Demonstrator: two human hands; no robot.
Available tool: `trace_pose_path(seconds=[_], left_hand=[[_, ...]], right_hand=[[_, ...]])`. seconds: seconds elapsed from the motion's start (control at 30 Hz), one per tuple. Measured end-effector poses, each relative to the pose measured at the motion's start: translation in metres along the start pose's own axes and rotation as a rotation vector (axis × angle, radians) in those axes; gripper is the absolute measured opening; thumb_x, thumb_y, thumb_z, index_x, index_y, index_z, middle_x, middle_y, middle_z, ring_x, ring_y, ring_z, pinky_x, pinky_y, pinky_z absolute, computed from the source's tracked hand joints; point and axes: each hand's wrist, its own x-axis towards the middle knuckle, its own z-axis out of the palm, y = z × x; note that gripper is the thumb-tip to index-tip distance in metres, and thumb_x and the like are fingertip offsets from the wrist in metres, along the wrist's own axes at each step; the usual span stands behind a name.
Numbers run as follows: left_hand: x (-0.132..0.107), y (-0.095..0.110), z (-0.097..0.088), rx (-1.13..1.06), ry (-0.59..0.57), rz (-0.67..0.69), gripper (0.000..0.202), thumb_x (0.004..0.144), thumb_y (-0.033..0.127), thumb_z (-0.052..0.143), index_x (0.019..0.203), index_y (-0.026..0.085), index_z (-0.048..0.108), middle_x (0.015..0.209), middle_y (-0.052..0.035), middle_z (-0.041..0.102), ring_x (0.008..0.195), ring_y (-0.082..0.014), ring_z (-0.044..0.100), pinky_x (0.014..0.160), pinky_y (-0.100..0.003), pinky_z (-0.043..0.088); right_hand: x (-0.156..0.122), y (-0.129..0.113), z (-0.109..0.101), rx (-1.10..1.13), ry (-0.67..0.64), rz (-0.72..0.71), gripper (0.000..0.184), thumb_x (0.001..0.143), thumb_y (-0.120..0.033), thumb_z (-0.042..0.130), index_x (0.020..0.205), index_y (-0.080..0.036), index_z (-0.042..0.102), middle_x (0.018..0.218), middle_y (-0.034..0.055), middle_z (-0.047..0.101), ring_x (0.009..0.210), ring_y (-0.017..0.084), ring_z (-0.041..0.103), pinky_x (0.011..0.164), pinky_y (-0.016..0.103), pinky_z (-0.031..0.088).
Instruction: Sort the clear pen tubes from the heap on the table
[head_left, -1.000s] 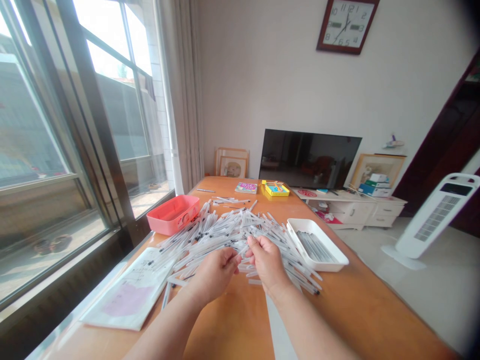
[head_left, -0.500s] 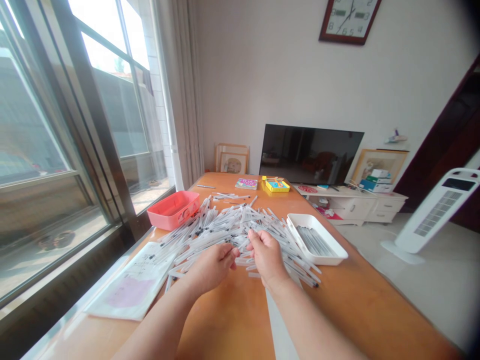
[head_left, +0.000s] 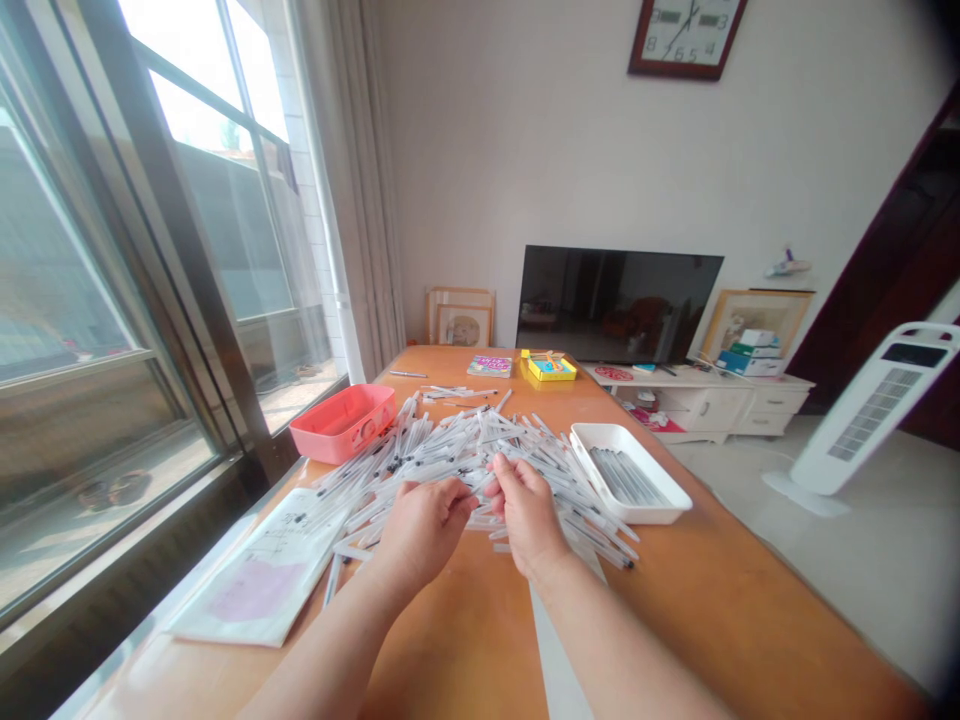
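My left hand [head_left: 427, 530] is closed in a pinch at the near edge of a heap of clear pens [head_left: 450, 440], many with black tips. Close beside it on the right, my right hand [head_left: 525, 510] pinches with thumb and forefinger. A slim translucent pen [head_left: 481, 489] spans the small gap between the two sets of fingertips; most of it is hidden by the fingers. To the right of the heap stands a white tray [head_left: 671, 514] with several pens lined up in it. A red plastic basket [head_left: 330, 440] sits left of the heap.
A printed paper packet [head_left: 255, 590] lies at the left table edge, partly under pens. A strip of pale material [head_left: 555, 650] runs beneath my right forearm. Farther back are a booklet [head_left: 490, 366] and a yellow box [head_left: 553, 374]. A tower fan [head_left: 870, 420] stands on the floor.
My hands stay pinched together at the heap; the left has turned slightly and its fingertips are closer to the right's. The whole view has shifted a little.
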Motion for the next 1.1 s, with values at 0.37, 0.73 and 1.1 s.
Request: trace_pose_path(seconds=[0.37,0.73,1.1], left_hand=[[0.001,-0.028,-0.017,-0.063,0.012,-0.260,0.017,0.090,0.034,0.050,0.089,0.023,0.063,0.082,-0.0020,0.071,0.072,-0.0171,0.061,0.061,-0.025,0.035],[-0.002,-0.049,-0.033,0.146,-0.141,-0.337,0.018,0.074,0.018,0.052,0.083,0.024,0.065,0.078,-0.0021,0.070,0.067,-0.0181,0.058,0.058,-0.027,0.031],[-0.003,-0.047,-0.026,0.182,-0.157,-0.261,0.021,0.075,0.016,0.053,0.086,0.024,0.069,0.086,-0.0033,0.070,0.075,-0.0186,0.061,0.063,-0.026,0.037]], right_hand=[[0.014,-0.006,-0.016,0.045,0.151,-0.015,0.037,0.077,-0.055,0.072,0.079,-0.020,0.060,0.057,-0.0038,0.057,0.047,0.009,0.044,0.046,0.021,0.034],[0.027,-0.001,-0.028,0.032,0.274,-0.026,0.029,0.080,-0.048,0.069,0.076,-0.020,0.059,0.054,-0.0041,0.054,0.048,0.011,0.042,0.045,0.022,0.032],[0.026,-0.001,-0.028,0.036,0.277,-0.007,0.028,0.080,-0.047,0.068,0.077,-0.020,0.060,0.054,-0.0048,0.052,0.049,0.011,0.041,0.048,0.024,0.031]])
